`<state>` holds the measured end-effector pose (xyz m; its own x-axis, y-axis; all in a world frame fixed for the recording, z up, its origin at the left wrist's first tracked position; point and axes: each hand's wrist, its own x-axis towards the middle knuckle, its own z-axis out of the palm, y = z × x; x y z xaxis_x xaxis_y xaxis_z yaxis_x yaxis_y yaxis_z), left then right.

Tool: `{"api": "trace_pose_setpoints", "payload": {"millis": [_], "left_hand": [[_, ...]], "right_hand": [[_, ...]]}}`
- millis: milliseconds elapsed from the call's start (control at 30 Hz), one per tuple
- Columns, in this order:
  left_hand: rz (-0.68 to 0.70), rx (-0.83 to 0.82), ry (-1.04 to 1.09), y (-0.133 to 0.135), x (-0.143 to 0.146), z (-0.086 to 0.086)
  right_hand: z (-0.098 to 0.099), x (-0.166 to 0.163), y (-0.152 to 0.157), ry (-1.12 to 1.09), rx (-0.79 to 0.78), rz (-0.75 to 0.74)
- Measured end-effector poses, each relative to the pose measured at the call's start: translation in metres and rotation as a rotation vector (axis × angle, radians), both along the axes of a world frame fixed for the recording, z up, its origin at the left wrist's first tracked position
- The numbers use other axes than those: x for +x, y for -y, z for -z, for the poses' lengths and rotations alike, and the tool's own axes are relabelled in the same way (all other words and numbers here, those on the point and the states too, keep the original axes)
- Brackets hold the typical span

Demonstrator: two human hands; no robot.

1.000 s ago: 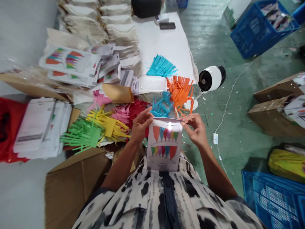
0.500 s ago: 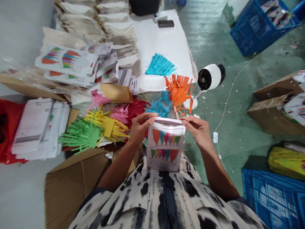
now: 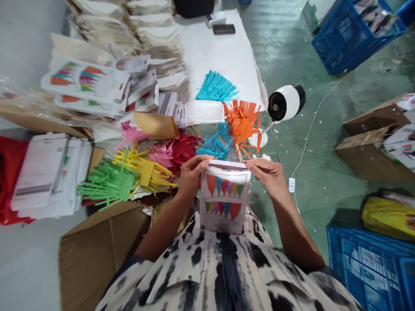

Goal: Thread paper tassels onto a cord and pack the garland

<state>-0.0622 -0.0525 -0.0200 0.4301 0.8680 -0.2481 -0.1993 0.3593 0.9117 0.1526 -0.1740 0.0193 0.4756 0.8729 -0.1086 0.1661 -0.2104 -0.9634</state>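
Note:
Held against my shirt front is a white packaging box (image 3: pixel 223 201) printed with rows of coloured tassels. My left hand (image 3: pixel 193 172) pinches the upper left corner of its top flap. At the upper right corner, my right hand (image 3: pixel 266 173) grips the same flap between thumb and fingers. The flap lies nearly level across the top edge, with a narrow gap under it. Just beyond the box lie blue paper tassels (image 3: pixel 215 140), orange tassels (image 3: pixel 243 123) and dark red tassels (image 3: pixel 185 149). Yellow tassels (image 3: pixel 152 172) and green tassels (image 3: pixel 108 181) spread out left of my left hand.
A white tray (image 3: pixel 205 112) and a brown envelope (image 3: pixel 157 125) sit behind the tassels. Printed packages (image 3: pixel 86 84) and flat white boxes (image 3: pixel 40 168) are stacked at left. A small fan (image 3: pixel 285 103) stands right of the tassels; blue crates (image 3: pixel 352 39) and a cable (image 3: pixel 306 142) lie beyond.
The top flap has come down flatter over the box opening, narrowing the gap. Both hands keep their hold on its corners. The whole view has shifted slightly.

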Motion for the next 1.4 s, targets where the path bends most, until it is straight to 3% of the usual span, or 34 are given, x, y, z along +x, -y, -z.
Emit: {"api": "trace_pose_setpoints", "payload": {"millis": [300,467,567,667,733,833,1100,1400], "left_hand": [[0.028,-0.038,-0.013,0.002,0.004,0.006],[0.067,0.331,-0.16,-0.007,0.006,-0.001],[0.26,0.617,-0.32,-0.024,0.009,-0.02],[0.62,0.771,-0.366,-0.043,0.019,-0.042],[0.816,0.76,-0.284,-0.054,0.028,-0.05],[0.92,0.662,-0.171,-0.063,0.038,-0.051],[0.862,0.538,-0.169,-0.063,0.037,-0.031],[0.807,0.501,-0.182,-0.062,0.035,-0.027]], "right_hand": [[-0.005,0.008,-0.001,0.009,0.0,-0.093],[-0.007,0.01,-0.005,0.041,-0.006,-0.156],[-0.008,0.012,-0.009,0.045,-0.013,-0.199],[-0.008,0.011,-0.013,0.032,-0.012,-0.228],[-0.007,0.007,-0.013,0.025,-0.002,-0.235],[-0.001,-0.004,-0.007,-0.029,0.028,-0.173],[0.025,-0.035,0.019,-0.242,0.074,0.115],[0.021,-0.037,0.021,-0.312,0.065,0.122]]}}
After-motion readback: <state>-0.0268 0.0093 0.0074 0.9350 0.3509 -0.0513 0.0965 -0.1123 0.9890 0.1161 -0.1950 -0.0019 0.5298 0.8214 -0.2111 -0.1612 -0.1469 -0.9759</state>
